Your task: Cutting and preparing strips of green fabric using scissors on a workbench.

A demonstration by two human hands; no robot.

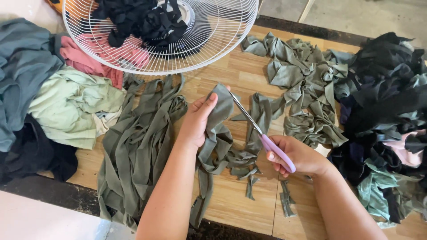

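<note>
Olive fabric strip [220,129] hides left hand's [198,118] fingers.

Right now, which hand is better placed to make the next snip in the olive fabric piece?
The right hand: it already holds the purple-handled scissors, blades at the edge of the olive fabric piece. The left hand has its grip on the fabric's upper end, holding it up for cutting.

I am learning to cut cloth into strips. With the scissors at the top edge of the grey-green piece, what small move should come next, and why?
Probably close the scissors and cut downward. Their blades already meet the top edge of the grey-green piece, which the left hand pinches upright, while the right hand grips the purple handles. The long strips lying at the left suggest lengthwise cuts.
</note>
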